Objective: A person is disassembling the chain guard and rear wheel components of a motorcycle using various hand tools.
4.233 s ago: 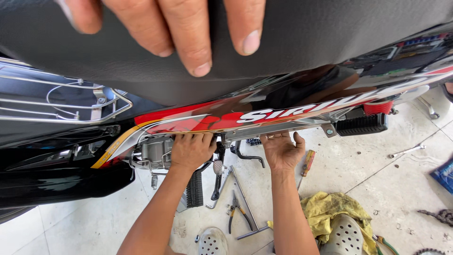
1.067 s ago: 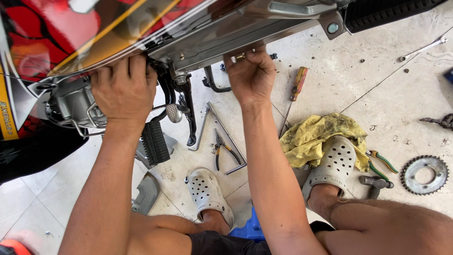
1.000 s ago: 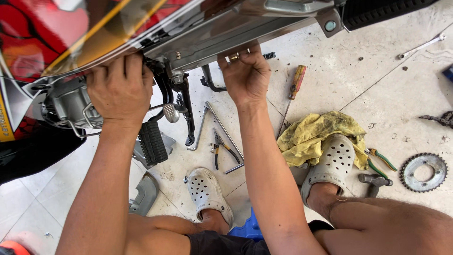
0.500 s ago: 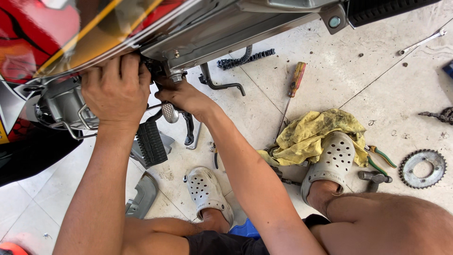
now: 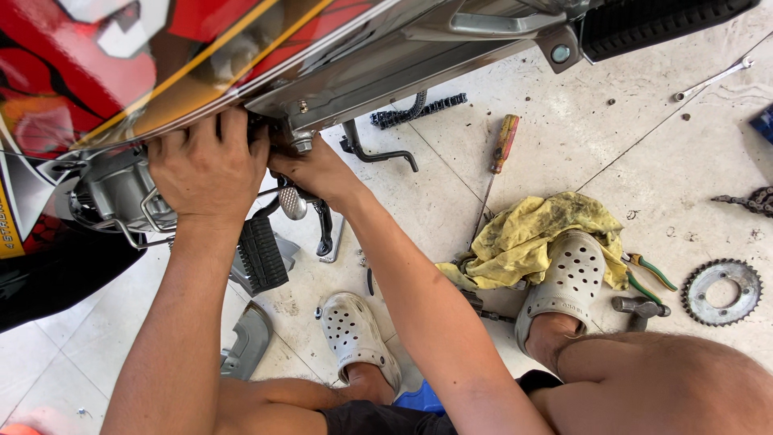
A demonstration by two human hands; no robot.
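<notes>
A motorbike with a red and black body (image 5: pixel 97 64) fills the top left, seen from above. My left hand (image 5: pixel 205 165) grips the lower edge of the bike's frame above the grey engine (image 5: pixel 121 189). My right hand (image 5: pixel 314 169) is pressed right beside it, under the frame next to a bolt (image 5: pixel 300 143); its fingers are hidden, so what it holds cannot be told. A black footpeg (image 5: pixel 262 254) and a pedal lever (image 5: pixel 324 229) sit just below both hands.
On the tiled floor lie a screwdriver with an orange handle (image 5: pixel 499 165), a yellow rag (image 5: pixel 539 234), pliers (image 5: pixel 644 274), a sprocket (image 5: pixel 721 292), a chain (image 5: pixel 419 109), a wrench (image 5: pixel 713 79) and a hammer (image 5: pixel 636 308). My feet wear white clogs (image 5: pixel 358 338).
My right hand has moved left from the middle of the frame to meet my left hand by the engine. The view has shifted down off the seat.
</notes>
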